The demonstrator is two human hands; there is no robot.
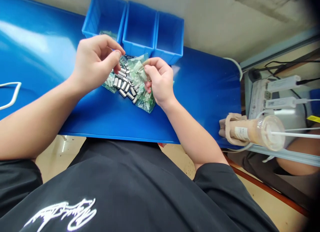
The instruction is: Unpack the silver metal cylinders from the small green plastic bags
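Note:
My right hand (161,80) pinches a small, clear greenish plastic bag (137,66) between thumb and fingers, over a pile on the blue table. To its left, my left hand (96,60) hangs above the pile's left side. Its thumb and index fingertip come together, and anything between them is hidden. Beneath both hands lie several small silvery metal pieces (125,85), blocky in shape, loose on the table. More greenish bags lie around them, such as a bag (147,100) at the near right with small pieces showing inside. Part of the pile is covered by my fingers.
Three blue bins stand in a row behind the pile: a left bin (107,12) with greenish bags inside, a middle bin (140,25) and a right bin (170,35). A drink cup (252,130) in a cardboard holder sits at the right edge, near white adapters (281,102).

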